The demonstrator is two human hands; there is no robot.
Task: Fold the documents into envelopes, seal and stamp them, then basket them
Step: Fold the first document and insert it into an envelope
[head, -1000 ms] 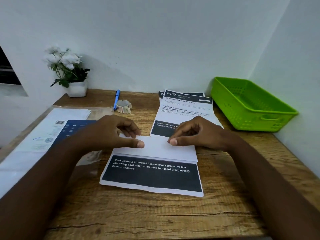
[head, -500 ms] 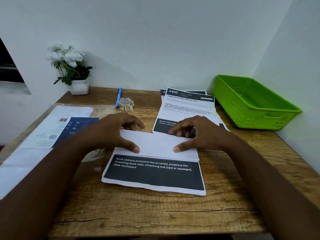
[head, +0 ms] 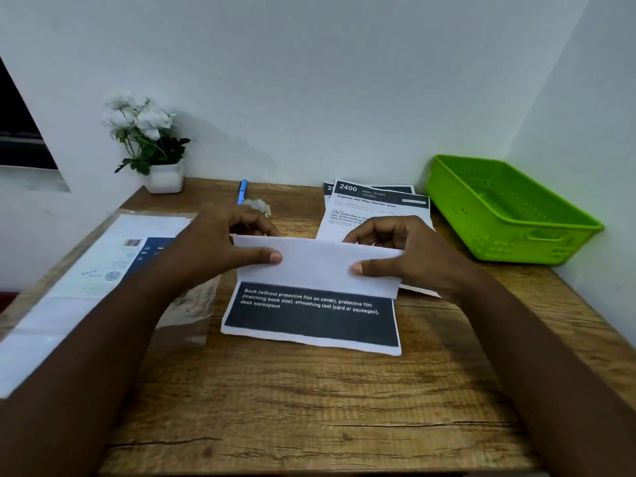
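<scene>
A printed document [head: 311,316] lies in the middle of the wooden desk [head: 309,407], its upper part folded toward me so the white back shows above a black text band. My left hand [head: 220,249] pinches the left end of the folded part, thumb in front and fingers behind. My right hand [head: 402,256] pinches the right end the same way. The folded part is raised off the desk. More printed documents [head: 375,204] lie behind it. A green plastic basket [head: 509,215] stands at the back right.
A stack of white and blue envelopes in clear wrap [head: 99,270] lies at the left. A blue pen [head: 242,191] and a small roll of stamps [head: 256,204] sit at the back. A potted white flower [head: 151,149] stands in the back left corner. Walls close the back and right.
Both hands went from pressing the folded part flat to gripping its far edge and lifting it. My view tilted upward a little.
</scene>
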